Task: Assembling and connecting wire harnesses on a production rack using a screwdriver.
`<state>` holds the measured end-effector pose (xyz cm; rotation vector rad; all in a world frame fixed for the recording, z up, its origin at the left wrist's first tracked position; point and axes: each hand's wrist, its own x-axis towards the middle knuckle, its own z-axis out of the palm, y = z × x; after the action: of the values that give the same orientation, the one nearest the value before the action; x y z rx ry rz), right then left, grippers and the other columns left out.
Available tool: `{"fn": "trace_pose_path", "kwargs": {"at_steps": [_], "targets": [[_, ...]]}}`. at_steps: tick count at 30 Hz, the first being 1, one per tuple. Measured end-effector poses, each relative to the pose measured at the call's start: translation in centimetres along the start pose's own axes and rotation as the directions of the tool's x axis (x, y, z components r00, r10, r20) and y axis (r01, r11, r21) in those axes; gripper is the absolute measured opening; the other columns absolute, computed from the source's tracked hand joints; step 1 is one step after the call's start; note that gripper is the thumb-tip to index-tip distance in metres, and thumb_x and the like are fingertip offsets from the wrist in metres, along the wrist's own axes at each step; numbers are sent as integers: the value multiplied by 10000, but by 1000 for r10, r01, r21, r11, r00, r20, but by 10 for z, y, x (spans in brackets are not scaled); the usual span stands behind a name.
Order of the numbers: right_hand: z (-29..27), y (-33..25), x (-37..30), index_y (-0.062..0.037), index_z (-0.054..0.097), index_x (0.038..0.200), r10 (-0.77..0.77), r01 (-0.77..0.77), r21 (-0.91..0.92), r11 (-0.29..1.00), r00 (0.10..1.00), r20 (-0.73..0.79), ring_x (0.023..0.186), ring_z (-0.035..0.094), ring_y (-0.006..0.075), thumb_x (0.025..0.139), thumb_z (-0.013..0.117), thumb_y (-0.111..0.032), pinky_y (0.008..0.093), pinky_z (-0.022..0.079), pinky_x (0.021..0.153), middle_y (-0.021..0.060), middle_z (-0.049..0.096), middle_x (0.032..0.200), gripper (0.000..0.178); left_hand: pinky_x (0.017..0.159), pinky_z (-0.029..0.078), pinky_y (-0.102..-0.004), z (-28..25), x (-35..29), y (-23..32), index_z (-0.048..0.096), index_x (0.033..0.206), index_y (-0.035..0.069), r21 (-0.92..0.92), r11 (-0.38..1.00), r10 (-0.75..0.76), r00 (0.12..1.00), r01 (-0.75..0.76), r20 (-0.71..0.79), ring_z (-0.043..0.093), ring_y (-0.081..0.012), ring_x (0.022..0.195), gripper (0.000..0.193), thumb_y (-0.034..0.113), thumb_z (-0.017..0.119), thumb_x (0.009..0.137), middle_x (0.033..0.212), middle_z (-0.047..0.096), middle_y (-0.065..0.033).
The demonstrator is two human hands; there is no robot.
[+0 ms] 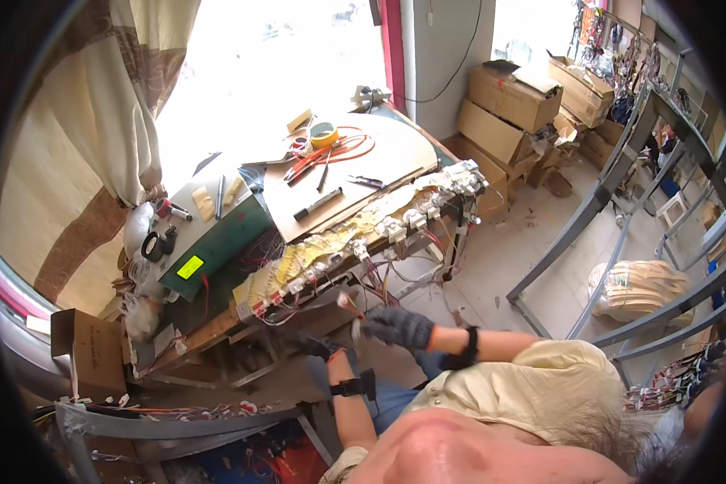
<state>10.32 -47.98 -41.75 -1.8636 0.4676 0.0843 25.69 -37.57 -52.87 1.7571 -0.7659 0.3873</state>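
My right hand, in a dark grey knit glove, is closed at the front side of the workbench. A short wire lead with a white connector sticks out from its fingertips, and a small pale piece shows just below. Lower and to the left, my left hand wears a dark glove too; its fingers are smeared and partly lost against the dark floor area. Both hands are in front of a wiring board edge lined with yellow tape, white connectors and hanging wires. Black straps circle both of my forearms.
On the bench lie a cardboard sheet, a yellow tape roll, orange cable and a black marker. A green tester box with a lit display stands left. Grey metal frames and cardboard boxes occupy the right.
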Motion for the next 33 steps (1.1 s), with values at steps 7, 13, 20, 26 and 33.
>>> {"fn": "trace_pose_path", "kwargs": {"at_steps": [7,13,20,26,33], "targets": [[28,48,84,-75,551,748,-603,-711,-669,-214,635,-482,548,502,227,826,431,-137,348,424,494,114,503,680,157,834,441,-354,58,-78,-23,478,1167,-15,166,980,-4,819,-111,573,550,-261,948,414,234,539,843,1063,551,-177],[93,49,34,-29,603,734,-423,383,-555,738,904,61,678,571,317,725,593,-135,406,460,661,170,605,781,107,788,460,-339,-46,-170,19,425,1224,-7,189,959,-273,500,213,822,566,-250,913,493,195,611,815,1068,539,-156],[43,79,55,-29,395,1274,-705,329,-655,680,539,-461,1224,376,250,823,508,-73,367,247,1060,139,440,1274,467,958,375,-301,-66,-67,105,257,1364,28,-387,808,-136,779,445,612,432,-182,1138,596,22,562,852,1280,432,-105],[11,13,51,-32,560,1020,-150,546,594,591,798,-584,834,593,138,906,503,-224,290,516,675,50,598,871,230,1016,311,-337,-16,19,-49,307,1342,30,171,976,39,886,-132,461,400,-257,1194,466,114,455,908,1293,421,-158],[33,13,103,-24,542,1095,-197,66,-260,963,832,-518,995,529,372,863,485,-206,413,448,838,213,556,1068,301,1008,313,-351,69,3,-128,399,1293,25,445,721,206,777,-531,594,409,-280,1182,403,171,438,920,1316,407,-167]]}}
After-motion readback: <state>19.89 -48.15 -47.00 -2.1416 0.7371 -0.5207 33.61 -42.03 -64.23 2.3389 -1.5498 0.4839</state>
